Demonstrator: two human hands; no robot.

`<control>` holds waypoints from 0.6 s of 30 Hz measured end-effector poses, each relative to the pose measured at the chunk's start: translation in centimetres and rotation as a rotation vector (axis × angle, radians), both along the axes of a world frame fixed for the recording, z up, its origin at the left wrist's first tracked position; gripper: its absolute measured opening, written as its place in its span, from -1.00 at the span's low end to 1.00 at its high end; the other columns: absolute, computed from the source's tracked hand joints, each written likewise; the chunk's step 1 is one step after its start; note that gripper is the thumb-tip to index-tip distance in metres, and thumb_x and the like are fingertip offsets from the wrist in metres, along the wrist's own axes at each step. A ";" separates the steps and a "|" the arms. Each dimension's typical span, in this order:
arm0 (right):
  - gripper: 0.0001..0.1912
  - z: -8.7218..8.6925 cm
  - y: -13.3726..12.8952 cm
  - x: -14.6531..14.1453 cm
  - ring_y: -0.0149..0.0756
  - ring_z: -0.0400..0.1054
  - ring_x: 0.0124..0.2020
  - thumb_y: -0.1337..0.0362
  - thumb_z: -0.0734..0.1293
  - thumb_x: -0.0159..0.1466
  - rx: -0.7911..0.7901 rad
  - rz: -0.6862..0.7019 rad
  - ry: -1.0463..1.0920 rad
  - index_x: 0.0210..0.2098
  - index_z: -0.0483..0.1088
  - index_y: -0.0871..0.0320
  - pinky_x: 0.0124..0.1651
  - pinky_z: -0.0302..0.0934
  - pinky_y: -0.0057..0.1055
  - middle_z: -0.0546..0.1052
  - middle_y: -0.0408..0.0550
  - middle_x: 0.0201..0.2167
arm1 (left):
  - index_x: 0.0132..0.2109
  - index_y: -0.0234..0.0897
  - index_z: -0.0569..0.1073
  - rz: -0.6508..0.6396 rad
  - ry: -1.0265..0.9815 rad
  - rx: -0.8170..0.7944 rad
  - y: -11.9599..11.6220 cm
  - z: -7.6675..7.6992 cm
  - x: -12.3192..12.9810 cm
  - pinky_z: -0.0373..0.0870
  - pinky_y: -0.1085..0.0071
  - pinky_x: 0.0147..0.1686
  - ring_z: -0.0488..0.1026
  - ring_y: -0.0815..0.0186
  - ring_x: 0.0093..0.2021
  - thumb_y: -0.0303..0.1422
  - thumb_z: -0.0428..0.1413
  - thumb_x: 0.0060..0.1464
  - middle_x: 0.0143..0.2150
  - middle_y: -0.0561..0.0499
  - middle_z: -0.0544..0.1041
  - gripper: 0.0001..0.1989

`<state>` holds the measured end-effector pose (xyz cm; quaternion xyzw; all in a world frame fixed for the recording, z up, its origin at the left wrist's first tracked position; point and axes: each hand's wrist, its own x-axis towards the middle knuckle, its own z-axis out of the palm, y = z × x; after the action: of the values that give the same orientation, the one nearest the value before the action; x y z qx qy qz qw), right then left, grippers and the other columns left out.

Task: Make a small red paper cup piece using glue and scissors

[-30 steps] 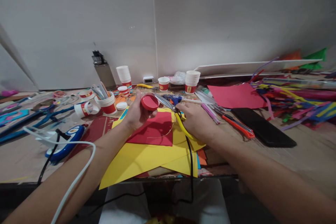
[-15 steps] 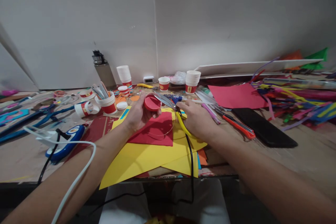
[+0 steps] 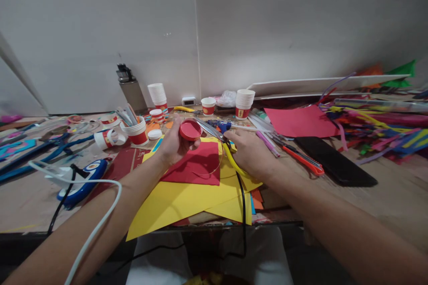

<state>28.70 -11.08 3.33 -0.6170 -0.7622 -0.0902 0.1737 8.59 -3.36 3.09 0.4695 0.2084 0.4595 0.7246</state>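
Observation:
My left hand (image 3: 173, 146) is closed around a small red round cup-like piece (image 3: 191, 130), its open side tilted toward me. My right hand (image 3: 249, 149) grips scissors with yellow handles (image 3: 230, 158). Their metal blades (image 3: 209, 129) point left, with the tips at the upper right rim of the red piece; whether they touch it I cannot tell. A thin curled strip (image 3: 214, 172) hangs below the scissors, over a red paper sheet (image 3: 197, 169). Yellow sheets (image 3: 167, 205) lie beneath.
Left stand a cup of tools (image 3: 135, 132), a tipped paper cup (image 3: 106, 139) and a blue power strip (image 3: 85, 185). Behind are stacked paper cups (image 3: 244, 103) and a bottle (image 3: 132, 93). Right lie a red utility knife (image 3: 304, 160), a black phone (image 3: 336, 161) and colourful pipe cleaners (image 3: 384, 133). A black cable (image 3: 244, 205) crosses the front edge.
My left hand has shifted slightly left with the red piece, whose inside now shows more fully. The scissor tips now lie at its rim instead of across its opening.

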 end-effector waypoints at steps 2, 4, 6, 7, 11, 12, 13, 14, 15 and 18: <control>-0.66 0.0 0.0 -0.1 -0.14 0.37 -0.13 0.30 0.23 0.24 -0.012 -0.004 0.013 0.01 0.40 0.11 -0.15 0.15 -0.35 0.50 0.08 -0.16 | -0.20 -0.32 0.44 -0.001 -0.033 -0.014 0.0 -0.1 0.1 0.22 0.49 -0.66 0.43 0.34 -0.57 0.11 -0.13 0.17 -0.41 -0.13 0.54 -0.44; -0.65 0.0 0.0 -0.1 -0.15 0.36 -0.12 0.32 0.22 0.24 -0.023 -0.010 0.028 0.01 0.40 0.12 -0.13 0.15 -0.35 0.50 0.09 -0.15 | -0.18 -0.32 0.44 0.012 -0.074 -0.013 -0.1 -0.2 0.2 0.29 0.47 -0.60 0.49 0.30 -0.49 0.08 -0.12 0.18 -0.39 -0.12 0.55 -0.46; -0.65 0.0 0.1 -0.1 -0.16 0.36 -0.13 0.33 0.21 0.25 -0.027 -0.017 0.034 0.02 0.39 0.13 -0.13 0.15 -0.35 0.51 0.09 -0.16 | -0.13 -0.31 0.43 0.031 -0.100 0.003 -0.2 -0.2 0.4 0.34 0.46 -0.55 0.53 0.27 -0.40 0.03 -0.09 0.20 -0.36 -0.10 0.55 -0.51; -0.64 0.0 0.1 0.0 -0.16 0.36 -0.13 0.33 0.21 0.25 -0.027 -0.016 0.034 0.02 0.39 0.13 -0.13 0.15 -0.34 0.51 0.09 -0.16 | -0.10 -0.30 0.43 0.041 -0.108 0.012 -0.3 -0.2 0.5 0.35 0.46 -0.53 0.54 0.26 -0.38 0.01 -0.07 0.20 -0.35 -0.09 0.55 -0.54; -0.63 0.0 0.0 -0.1 -0.15 0.36 -0.15 0.35 0.22 0.23 -0.008 -0.026 0.015 0.03 0.39 0.12 -0.14 0.16 -0.34 0.49 0.09 -0.15 | -0.06 -0.30 0.41 0.065 -0.124 0.006 -0.5 -0.1 0.6 0.35 0.47 -0.52 0.53 0.27 -0.40 -0.02 -0.01 0.18 -0.37 -0.07 0.54 -0.57; -0.62 0.1 -0.1 -0.1 -0.15 0.37 -0.16 0.36 0.22 0.22 -0.004 -0.031 0.008 0.03 0.39 0.11 -0.16 0.16 -0.34 0.48 0.09 -0.15 | -0.07 -0.32 0.42 0.066 -0.126 0.002 -0.5 -0.1 0.6 0.34 0.47 -0.53 0.52 0.28 -0.41 -0.02 0.00 0.18 -0.38 -0.07 0.54 -0.56; -0.60 0.1 -0.1 -0.1 -0.15 0.37 -0.18 0.37 0.22 0.21 0.000 -0.038 0.001 0.03 0.39 0.11 -0.17 0.17 -0.34 0.48 0.08 -0.15 | -0.09 -0.33 0.42 0.062 -0.125 0.001 -0.5 -0.1 0.6 0.34 0.47 -0.54 0.52 0.29 -0.43 -0.02 0.00 0.17 -0.39 -0.07 0.53 -0.56; -0.59 0.1 -0.2 -0.1 -0.15 0.38 -0.19 0.38 0.22 0.20 0.002 -0.044 -0.007 0.04 0.39 0.10 -0.19 0.17 -0.34 0.47 0.08 -0.14 | -0.11 -0.33 0.42 0.054 -0.121 0.002 -0.6 -0.1 0.6 0.33 0.47 -0.55 0.51 0.29 -0.44 -0.02 0.00 0.17 -0.40 -0.07 0.52 -0.57; -0.58 0.2 -0.2 -0.1 -0.16 0.38 -0.21 0.39 0.21 0.20 0.002 -0.046 -0.015 0.05 0.39 0.09 -0.20 0.17 -0.34 0.46 0.08 -0.12 | -0.12 -0.33 0.42 0.043 -0.113 0.003 -0.6 -0.2 0.6 0.33 0.47 -0.55 0.50 0.29 -0.45 -0.02 0.01 0.17 -0.41 -0.06 0.52 -0.57; -0.56 0.3 -0.3 -0.2 -0.17 0.38 -0.22 0.38 0.21 0.20 -0.002 -0.049 -0.036 0.07 0.37 0.07 -0.23 0.17 -0.34 0.43 0.07 -0.07 | -0.17 -0.32 0.41 0.024 -0.079 -0.006 -0.7 -0.4 0.6 0.32 0.47 -0.56 0.48 0.30 -0.48 -0.02 0.00 0.17 -0.44 -0.04 0.50 -0.59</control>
<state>28.55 -11.37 3.66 -0.6341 -0.7499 -0.1049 0.1569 9.21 -4.05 2.70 0.4463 0.1867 0.4855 0.7281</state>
